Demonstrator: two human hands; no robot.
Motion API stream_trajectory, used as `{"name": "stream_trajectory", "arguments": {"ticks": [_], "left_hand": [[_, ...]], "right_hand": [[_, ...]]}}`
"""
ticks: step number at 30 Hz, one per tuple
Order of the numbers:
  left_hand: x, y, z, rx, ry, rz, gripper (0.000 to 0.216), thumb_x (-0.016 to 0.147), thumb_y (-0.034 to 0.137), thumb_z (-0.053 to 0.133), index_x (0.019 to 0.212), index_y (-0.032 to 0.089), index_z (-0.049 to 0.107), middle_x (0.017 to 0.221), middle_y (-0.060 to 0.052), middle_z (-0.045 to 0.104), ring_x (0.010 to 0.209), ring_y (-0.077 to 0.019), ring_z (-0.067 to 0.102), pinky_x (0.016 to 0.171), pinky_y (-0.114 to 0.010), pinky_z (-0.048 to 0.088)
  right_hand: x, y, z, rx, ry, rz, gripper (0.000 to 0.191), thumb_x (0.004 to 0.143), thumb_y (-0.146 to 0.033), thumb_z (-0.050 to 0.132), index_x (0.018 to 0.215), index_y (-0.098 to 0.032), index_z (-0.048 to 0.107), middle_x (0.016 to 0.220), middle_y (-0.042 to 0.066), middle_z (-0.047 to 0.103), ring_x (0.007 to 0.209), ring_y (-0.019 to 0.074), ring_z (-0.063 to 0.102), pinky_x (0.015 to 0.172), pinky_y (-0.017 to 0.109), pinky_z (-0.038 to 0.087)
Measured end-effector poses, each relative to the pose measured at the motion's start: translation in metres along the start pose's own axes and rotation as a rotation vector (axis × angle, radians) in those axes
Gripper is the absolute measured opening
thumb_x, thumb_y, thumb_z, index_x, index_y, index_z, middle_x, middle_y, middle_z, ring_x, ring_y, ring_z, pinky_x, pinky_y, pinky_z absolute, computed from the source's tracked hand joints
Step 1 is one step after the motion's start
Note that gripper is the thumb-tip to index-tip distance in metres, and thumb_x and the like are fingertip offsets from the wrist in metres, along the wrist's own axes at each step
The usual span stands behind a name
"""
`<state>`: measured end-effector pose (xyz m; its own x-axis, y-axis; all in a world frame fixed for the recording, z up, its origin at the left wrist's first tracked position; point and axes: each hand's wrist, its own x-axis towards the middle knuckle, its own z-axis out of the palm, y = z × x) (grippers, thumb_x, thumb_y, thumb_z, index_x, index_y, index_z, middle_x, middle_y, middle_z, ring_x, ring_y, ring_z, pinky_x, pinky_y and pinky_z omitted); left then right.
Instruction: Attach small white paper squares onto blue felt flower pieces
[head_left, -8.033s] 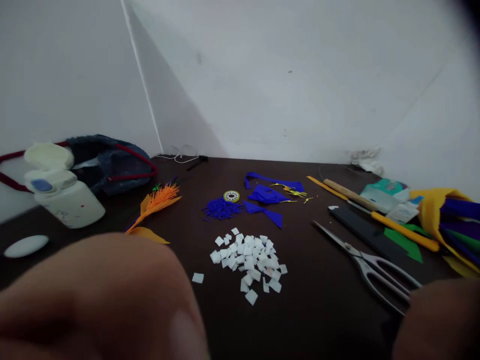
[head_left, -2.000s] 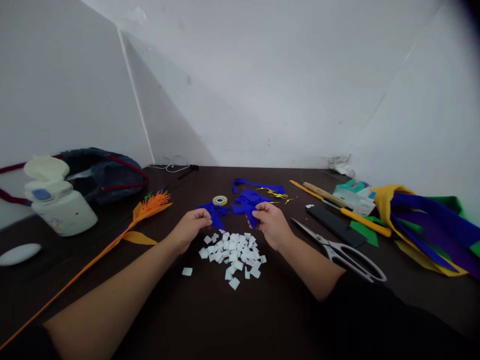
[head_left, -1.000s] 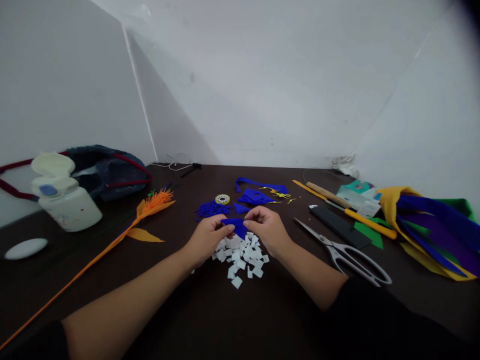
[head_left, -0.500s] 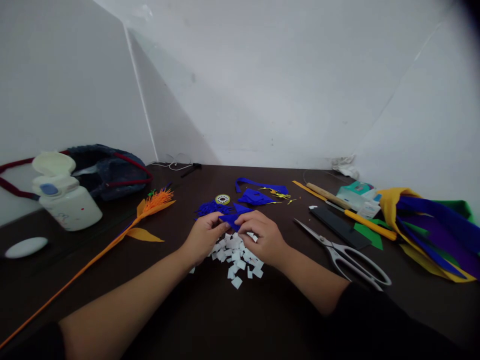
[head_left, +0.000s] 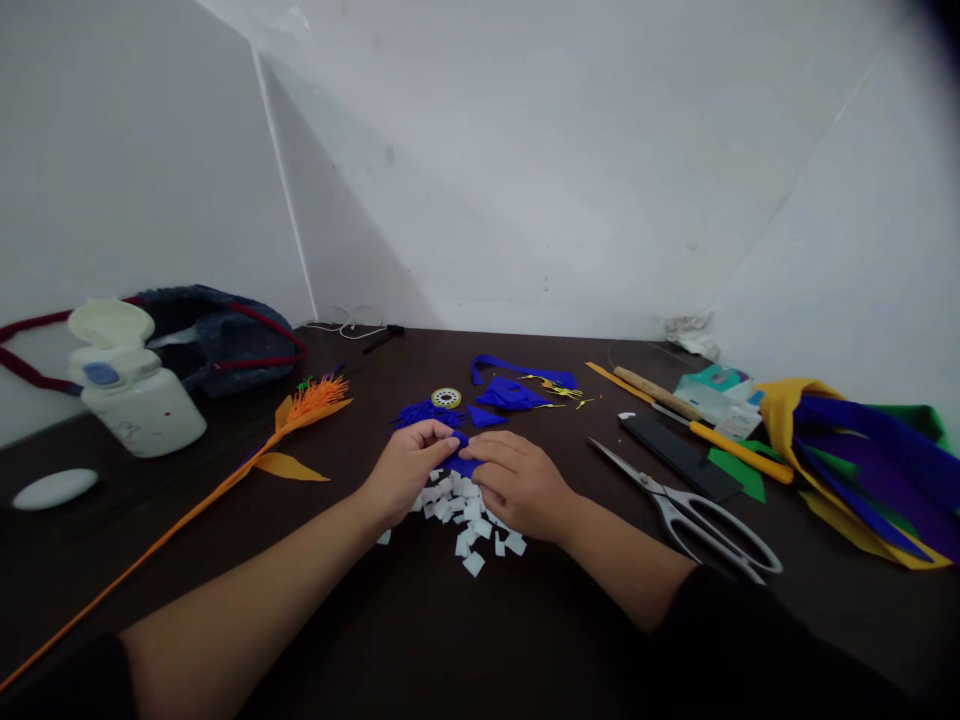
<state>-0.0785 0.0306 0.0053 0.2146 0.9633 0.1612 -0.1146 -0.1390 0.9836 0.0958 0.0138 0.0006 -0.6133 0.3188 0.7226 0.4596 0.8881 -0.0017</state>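
My left hand (head_left: 411, 468) pinches a small piece of blue crepe paper (head_left: 459, 462) between thumb and fingertips. On the other side of that piece, my right hand (head_left: 519, 482) has its fingers closed on the edge. Under both hands lies a loose heap of small white paper squares (head_left: 472, 530). Just beyond the fingers are a blue triangular scrap (head_left: 486, 416), a pile of thin blue strips (head_left: 424, 414) and a round white-and-yellow spool (head_left: 445, 398). Farther back, blue pieces (head_left: 513, 393) lie beside yellow wire bits (head_left: 562, 391).
Scissors (head_left: 690, 510), a black flat bar (head_left: 679, 457) and a yellow-handled tool (head_left: 739, 450) lie right, beside coloured crepe paper (head_left: 862, 480). Left are an orange paper flower (head_left: 307, 405), an open-lidded white bottle (head_left: 142, 405), a white oval object (head_left: 56, 489) and a dark bag (head_left: 217, 345).
The blue piece has been folded or rolled smaller between my fingers, and my right fingers have stretched over it. The triangular scrap behind is now uncovered.
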Motion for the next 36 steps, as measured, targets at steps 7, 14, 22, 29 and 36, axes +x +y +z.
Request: {"name": "stream_trajectory", "arguments": {"ticks": [7, 14, 22, 29, 36], "left_hand": [[0.011, 0.0, -0.016, 0.128, 0.104, -0.022, 0.015, 0.065, 0.03, 0.058, 0.066, 0.016, 0.053, 0.06, 0.004, 0.053, 0.056, -0.0094, 0.049, 0.058, -0.023, 0.039], [0.024, -0.006, -0.046, 0.627, 0.117, -0.103, 0.022, 0.064, 0.038, 0.053, 0.06, 0.016, 0.056, 0.053, 0.002, 0.051, 0.051, -0.0117, 0.046, 0.051, -0.023, 0.033], [0.032, -0.003, -0.066, 1.35, 0.169, -0.091, 0.019, 0.067, 0.038, 0.049, 0.066, 0.025, 0.063, 0.08, -0.003, 0.059, 0.081, -0.0253, 0.051, 0.069, -0.04, 0.031], [0.028, 0.001, -0.065, 1.498, 0.327, 0.16, 0.021, 0.07, 0.025, 0.048, 0.088, 0.026, 0.059, 0.097, -0.006, 0.054, 0.092, -0.0248, 0.045, 0.071, -0.038, 0.029], [0.022, -0.001, -0.054, 1.417, -0.192, 0.349, 0.014, 0.072, 0.032, 0.051, 0.077, 0.026, 0.063, 0.084, -0.001, 0.057, 0.084, -0.0185, 0.045, 0.071, -0.033, 0.022]], "right_hand": [[-0.01, 0.038, -0.009, -0.201, -0.09, 0.178, 0.016, 0.068, -0.007, 0.046, 0.074, -0.017, 0.058, 0.093, 0.007, 0.053, 0.091, 0.019, 0.045, 0.082, 0.036, 0.037], [-0.035, 0.084, -0.025, -0.291, -0.551, 0.508, 0.01, 0.067, -0.013, 0.051, 0.069, -0.018, 0.06, 0.076, 0.005, 0.055, 0.075, 0.0171, 0.048, 0.068, 0.028, 0.037], [-0.015, 0.059, -0.005, -0.032, -0.332, 0.529, 0.015, 0.075, -0.018, 0.05, 0.082, -0.02, 0.063, 0.084, 0.003, 0.059, 0.083, 0.0144, 0.051, 0.075, 0.026, 0.038], [0.027, 0.036, 0.042, 0.0, -0.425, 0.452, 0.017, 0.077, -0.024, 0.049, 0.085, -0.022, 0.064, 0.087, 0.004, 0.061, 0.085, 0.0155, 0.052, 0.074, 0.027, 0.037], [0.042, 0.038, 0.061, -0.106, -0.583, 0.507, 0.016, 0.07, -0.026, 0.054, 0.082, -0.024, 0.064, 0.085, 0.003, 0.061, 0.079, 0.0168, 0.054, 0.064, 0.025, 0.036]]}}
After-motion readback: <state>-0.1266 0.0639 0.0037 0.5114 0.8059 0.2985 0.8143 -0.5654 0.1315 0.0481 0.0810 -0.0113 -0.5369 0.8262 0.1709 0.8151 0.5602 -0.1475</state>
